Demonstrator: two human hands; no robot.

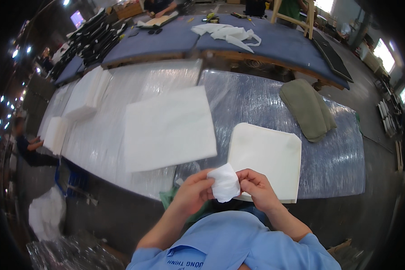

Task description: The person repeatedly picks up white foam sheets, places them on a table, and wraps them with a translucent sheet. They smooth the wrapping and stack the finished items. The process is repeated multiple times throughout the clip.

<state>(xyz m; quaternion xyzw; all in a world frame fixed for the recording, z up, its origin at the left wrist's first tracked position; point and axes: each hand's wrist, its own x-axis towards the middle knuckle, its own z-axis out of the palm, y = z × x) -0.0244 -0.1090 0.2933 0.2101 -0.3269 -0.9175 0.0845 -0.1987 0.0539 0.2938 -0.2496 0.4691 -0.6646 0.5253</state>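
A small white piece of thin, crumpled material (225, 183) is held up between my two hands, close to my body. Its left side is pinched by the thumb and fingers of my left hand (194, 191). My right hand (256, 186) grips its upper right edge with closed fingertips. Just beyond my right hand lies a white cushion-shaped pad (265, 153) with rounded far corners, at the table's near edge. To the left of that pad, a larger flat white square sheet of padding (170, 128) rests on the table.
Plastic film covers the worktable (243, 94). Folded olive-green fabric (307, 110) lies at the right, stacked white padding (87, 92) at the left. Behind stands a blue-topped table (166, 42) with white cloth strips (229, 33). A person (29, 144) stands at far left; others are beyond.
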